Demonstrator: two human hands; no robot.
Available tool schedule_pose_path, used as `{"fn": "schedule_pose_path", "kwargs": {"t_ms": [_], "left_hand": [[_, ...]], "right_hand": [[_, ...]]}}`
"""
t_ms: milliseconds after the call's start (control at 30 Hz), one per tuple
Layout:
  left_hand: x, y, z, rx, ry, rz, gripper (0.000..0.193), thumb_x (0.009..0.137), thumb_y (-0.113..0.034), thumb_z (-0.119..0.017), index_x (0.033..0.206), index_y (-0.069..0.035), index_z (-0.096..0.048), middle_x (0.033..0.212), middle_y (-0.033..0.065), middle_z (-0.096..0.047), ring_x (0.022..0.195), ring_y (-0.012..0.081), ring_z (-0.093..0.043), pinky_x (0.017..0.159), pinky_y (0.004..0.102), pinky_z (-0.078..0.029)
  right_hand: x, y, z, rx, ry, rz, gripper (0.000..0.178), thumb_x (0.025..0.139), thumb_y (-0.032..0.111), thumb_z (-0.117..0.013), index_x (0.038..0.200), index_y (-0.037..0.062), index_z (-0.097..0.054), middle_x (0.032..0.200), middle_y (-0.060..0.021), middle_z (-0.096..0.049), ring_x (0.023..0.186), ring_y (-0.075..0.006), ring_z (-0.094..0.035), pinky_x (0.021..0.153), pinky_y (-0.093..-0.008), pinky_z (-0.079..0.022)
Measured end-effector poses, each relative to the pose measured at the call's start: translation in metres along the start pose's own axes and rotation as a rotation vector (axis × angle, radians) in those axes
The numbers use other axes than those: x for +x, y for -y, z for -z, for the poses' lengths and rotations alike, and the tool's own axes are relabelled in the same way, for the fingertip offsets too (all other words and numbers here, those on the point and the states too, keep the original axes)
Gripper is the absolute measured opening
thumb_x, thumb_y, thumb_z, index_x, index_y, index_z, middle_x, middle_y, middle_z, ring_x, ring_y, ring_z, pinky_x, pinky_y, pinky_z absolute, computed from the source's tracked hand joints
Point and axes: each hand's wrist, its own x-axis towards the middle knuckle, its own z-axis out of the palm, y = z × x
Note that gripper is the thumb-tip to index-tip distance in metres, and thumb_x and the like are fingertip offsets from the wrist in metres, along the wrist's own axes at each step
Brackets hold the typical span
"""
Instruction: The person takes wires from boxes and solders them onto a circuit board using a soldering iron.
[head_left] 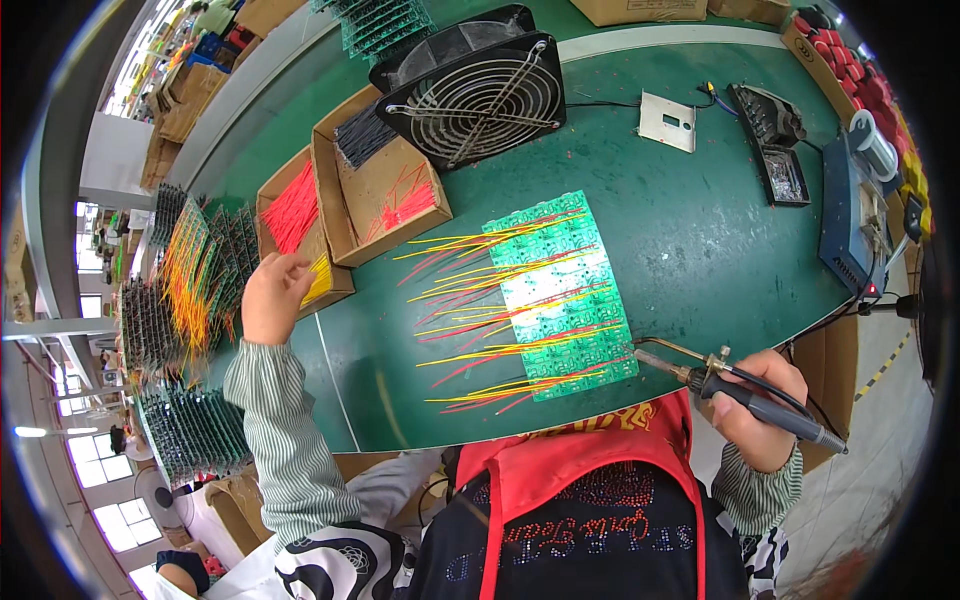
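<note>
My left hand (275,295) reaches to the near end of a cardboard box, its fingers curled together beside a bundle of yellow wires (319,280). What its fingertips pinch, if anything, is too small to make out. In my right hand (762,405) is a soldering iron (765,408) with a thin metal solder-feed tube (672,346) along it. The iron's tip points left, close to the right edge of a green circuit board panel (560,300). Rows of yellow, red and dark wires (465,325) lie across the panel, their loose ends stretching left over the table.
Cardboard boxes hold red wires (290,210) and black wires (358,134). Behind them stands a black fan (478,95). A blue soldering station (855,220) with a solder spool (873,145) is at right, near a black tray (782,175). Wired boards (195,275) stack at left.
</note>
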Motion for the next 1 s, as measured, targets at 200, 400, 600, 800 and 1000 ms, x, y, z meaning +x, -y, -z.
{"fn": "schedule_pose_path", "kwargs": {"t_ms": [200,400,600,800,1000], "left_hand": [[0.020,0.028,-0.032,-0.191,0.127,-0.027,0.012,0.073,-0.006,-0.067,0.083,0.000,-0.066,0.076,0.0109,-0.059,0.065,0.0225,-0.058,0.062,0.0318,-0.047],[0.012,0.020,-0.026,-0.122,-0.017,-0.070,0.010,0.075,-0.008,-0.068,0.080,0.001,-0.066,0.075,0.0122,-0.062,0.066,0.0236,-0.060,0.062,0.0322,-0.047],[-0.002,-0.005,-0.012,-0.088,-0.160,-0.065,0.011,0.078,-0.011,-0.067,0.082,0.000,-0.067,0.076,0.0130,-0.063,0.070,0.0277,-0.061,0.066,0.0337,-0.048],[-0.027,-0.133,0.006,-0.388,-0.159,-0.153,0.009,0.078,-0.006,-0.067,0.084,0.000,-0.064,0.079,0.0112,-0.063,0.071,0.0267,-0.061,0.063,0.0324,-0.048],[-0.070,-0.243,-0.016,-0.644,0.227,-0.574,0.010,0.075,-0.003,-0.066,0.084,-0.002,-0.062,0.079,0.0104,-0.058,0.072,0.0275,-0.060,0.061,0.0370,-0.048]], "right_hand": [[0.003,0.004,-0.001,0.022,0.015,-0.052,0.021,0.063,0.009,-0.072,0.077,0.0012,-0.060,0.063,-0.0035,-0.060,0.054,-0.0105,-0.057,0.052,-0.0240,-0.044],[0.005,-0.001,0.001,0.065,0.015,-0.065,0.021,0.063,0.010,-0.072,0.078,0.0008,-0.060,0.065,-0.0049,-0.061,0.054,-0.0112,-0.057,0.053,-0.0242,-0.045],[0.008,0.005,0.006,-0.056,0.020,0.001,0.021,0.064,0.010,-0.073,0.077,0.0006,-0.060,0.065,-0.0051,-0.061,0.055,-0.0112,-0.057,0.053,-0.0242,-0.045],[0.007,0.005,0.007,-0.025,0.028,0.026,0.018,0.066,0.010,-0.072,0.078,0.0013,-0.061,0.065,-0.0055,-0.063,0.055,-0.0123,-0.061,0.052,-0.0241,-0.047],[0.003,0.003,0.014,-0.072,0.098,0.182,0.019,0.069,0.012,-0.073,0.079,0.0018,-0.062,0.067,-0.0059,-0.064,0.054,-0.0141,-0.062,0.050,-0.0247,-0.047]]}}
